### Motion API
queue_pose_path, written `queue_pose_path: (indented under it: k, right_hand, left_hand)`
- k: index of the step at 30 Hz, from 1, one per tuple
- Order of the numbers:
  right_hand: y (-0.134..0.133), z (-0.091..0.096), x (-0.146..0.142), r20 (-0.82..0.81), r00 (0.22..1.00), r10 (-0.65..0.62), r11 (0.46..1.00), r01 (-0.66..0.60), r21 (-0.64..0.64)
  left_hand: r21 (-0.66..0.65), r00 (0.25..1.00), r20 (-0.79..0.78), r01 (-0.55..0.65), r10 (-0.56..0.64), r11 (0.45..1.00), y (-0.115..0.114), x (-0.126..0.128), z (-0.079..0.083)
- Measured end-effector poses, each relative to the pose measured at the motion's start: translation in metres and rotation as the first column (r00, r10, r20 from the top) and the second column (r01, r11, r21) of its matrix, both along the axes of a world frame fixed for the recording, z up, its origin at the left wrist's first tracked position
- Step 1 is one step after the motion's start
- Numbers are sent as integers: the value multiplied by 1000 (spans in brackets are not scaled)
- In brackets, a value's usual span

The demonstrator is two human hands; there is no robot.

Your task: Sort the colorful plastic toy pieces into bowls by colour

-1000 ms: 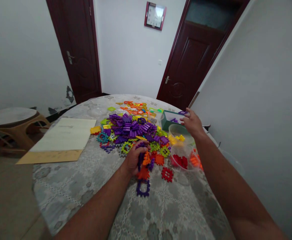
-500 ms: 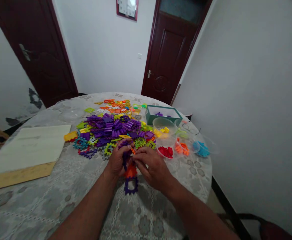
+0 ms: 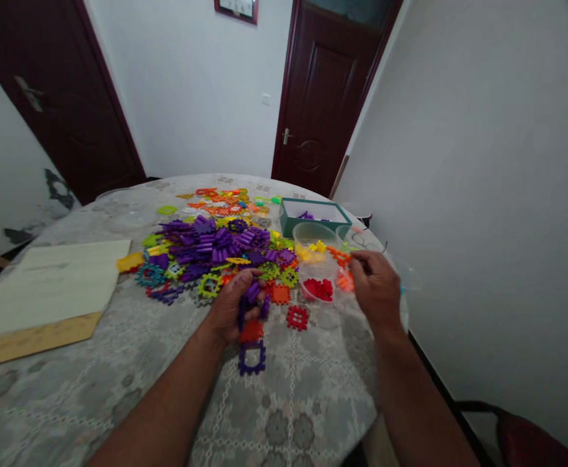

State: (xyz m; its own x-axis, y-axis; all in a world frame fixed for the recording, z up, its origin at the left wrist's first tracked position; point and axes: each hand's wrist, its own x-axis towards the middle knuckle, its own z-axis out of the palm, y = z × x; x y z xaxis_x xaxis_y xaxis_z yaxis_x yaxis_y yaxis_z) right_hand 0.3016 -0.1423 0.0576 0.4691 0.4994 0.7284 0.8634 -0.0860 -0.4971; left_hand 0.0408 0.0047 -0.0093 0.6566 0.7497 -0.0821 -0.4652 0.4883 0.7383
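Note:
My left hand (image 3: 233, 306), left of the table's middle, is closed around purple notched plastic building pieces (image 3: 251, 293). Just below it are an orange notched square (image 3: 251, 331) and a purple square frame (image 3: 252, 358); whether they join the held pieces I cannot tell. My right hand (image 3: 375, 285) is over the clear tubs at the right, fingers pinched together. Small orange connector pieces (image 3: 339, 257) show at its fingertips, and more orange lies in the tub beneath. A red notched square (image 3: 297, 318) lies flat between the hands.
A large heap of purple and mixed notched pieces (image 3: 211, 243) covers the table beyond my left hand. Clear tubs hold red pieces (image 3: 318, 290) and yellow pieces (image 3: 316, 248). Behind them stands a green box (image 3: 288, 224). Pale cardboard (image 3: 50, 282) lies at the left.
My right hand has left my left hand and moved right to the tub of orange pieces. My left hand keeps the purple pieces. The red square is uncovered now. The view has shifted slightly.

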Motion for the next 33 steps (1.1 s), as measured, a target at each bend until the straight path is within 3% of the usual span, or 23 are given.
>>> queue_pose_path:
  k: [4,7,11,13,16,18,20,25,30,33]
  right_hand:
    - [-5,-11,44,151,962,-228,972,233,-17]
    - [-3,-17,42,144,971,-193,980,199,-25]
    - [7,-16,-13,-26,993,118,988,-120,-96]
    - [14,-15,-50,-77,937,342,921,-350,-169]
    - [25,-18,-99,-88,792,604,754,-604,-258]
    - [33,-22,-121,-59,736,675,691,-658,-301]
    - [40,-26,-132,-25,720,693,665,-653,-363]
    - [47,-25,-128,-39,757,652,654,-588,-475]
    - [43,-23,-111,-198,752,628,685,-655,-319]
    - [39,-20,-103,-386,760,523,732,-632,-252]
  left_hand:
    - [-39,999,50,22,-20,999,-2,-1,1]
    - [-57,997,72,29,-25,998,-3,-2,3]
    - [-67,997,79,31,-26,997,-3,-2,3]
    - [-68,997,75,27,-22,997,-4,-1,3]
    - [-56,998,44,36,-34,998,-6,0,3]
    - [-45,999,6,38,-38,998,-7,0,3]
    - [-35,999,-34,26,-27,999,-8,-1,3]
    - [-21,992,-113,51,-53,998,-9,-3,6]
    - [-50,990,-74,118,-121,992,-9,-4,10]
    - [-73,985,-36,165,-168,984,-7,-4,8]
